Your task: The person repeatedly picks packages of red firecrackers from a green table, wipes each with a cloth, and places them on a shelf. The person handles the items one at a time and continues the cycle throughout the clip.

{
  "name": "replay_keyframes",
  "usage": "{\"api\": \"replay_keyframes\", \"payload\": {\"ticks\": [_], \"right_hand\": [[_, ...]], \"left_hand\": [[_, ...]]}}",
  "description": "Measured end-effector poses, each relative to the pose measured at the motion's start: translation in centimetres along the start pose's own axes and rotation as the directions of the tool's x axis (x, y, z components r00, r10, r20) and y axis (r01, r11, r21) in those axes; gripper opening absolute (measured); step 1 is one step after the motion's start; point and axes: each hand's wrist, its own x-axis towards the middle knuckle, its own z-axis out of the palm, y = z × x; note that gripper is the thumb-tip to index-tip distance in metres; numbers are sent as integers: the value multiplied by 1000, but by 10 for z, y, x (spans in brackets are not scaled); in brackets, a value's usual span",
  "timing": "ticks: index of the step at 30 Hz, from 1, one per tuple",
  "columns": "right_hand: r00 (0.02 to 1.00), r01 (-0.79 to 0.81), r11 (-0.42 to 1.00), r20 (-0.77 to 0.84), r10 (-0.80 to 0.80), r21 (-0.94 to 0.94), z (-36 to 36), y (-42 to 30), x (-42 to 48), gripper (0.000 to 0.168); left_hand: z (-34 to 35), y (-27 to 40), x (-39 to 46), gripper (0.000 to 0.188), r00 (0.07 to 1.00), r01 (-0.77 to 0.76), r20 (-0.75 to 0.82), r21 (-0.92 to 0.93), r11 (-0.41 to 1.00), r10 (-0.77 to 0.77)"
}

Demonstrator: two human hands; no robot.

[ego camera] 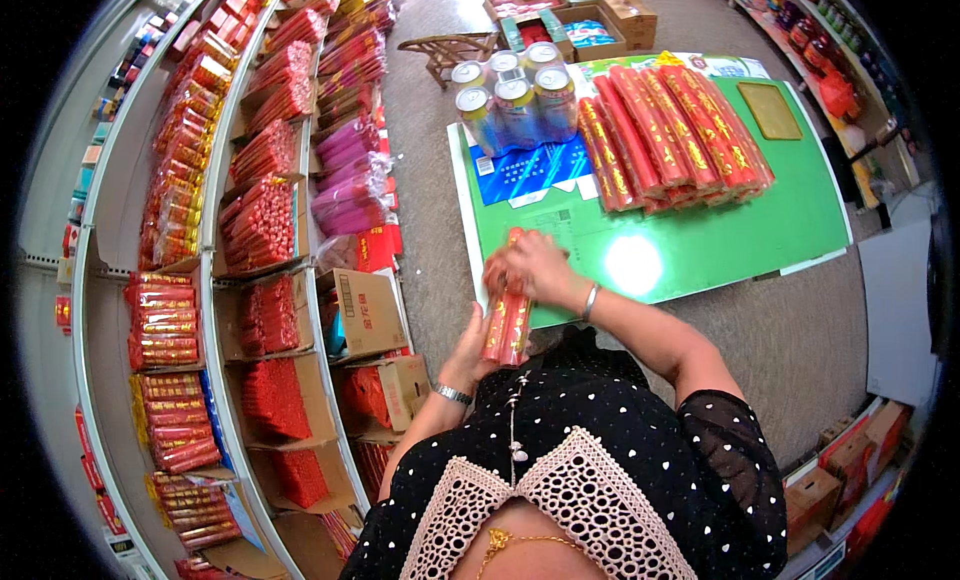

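A bundle of red candles with gold characters [508, 328], seemingly in clear film, is upright in front of my body at the near left edge of the green table [675, 257]. My left hand [472, 343] holds its lower part from the left side. Over the bundle's upper end lies my right hand [532, 268], fingers bent and slightly blurred; whether it grips the end or the wrapping is hard to tell. More red and gold candle bundles [675, 137] lie piled side by side on the table. Beside them a shrink-wrapped pack of drink cans [514, 99] stands on a blue printed sheet [525, 173].
Shelves [217, 355] full of red and purple packets run along my left. A cardboard box [365, 313] sits on the nearest one. Beyond the table are a wicker chair [450, 51] and open cartons [592, 36]. A yellow tray [769, 111] lies at the table's far right.
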Motion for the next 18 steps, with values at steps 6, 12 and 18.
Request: {"api": "replay_keyframes", "payload": {"ticks": [6,12,18], "right_hand": [[984,-153,982,-110,140,-111,4,63,36,31],[921,-286,882,-147,362,374,4,76,30,17],[858,-189,597,-165,487,780,-41,51,30,21]], "left_hand": [[11,-2,6,43,968,-105,-172,376,921,181],[15,19,1,44,961,-42,-234,410,911,149],[-3,40,7,78,973,139,226,-407,903,-48]]}}
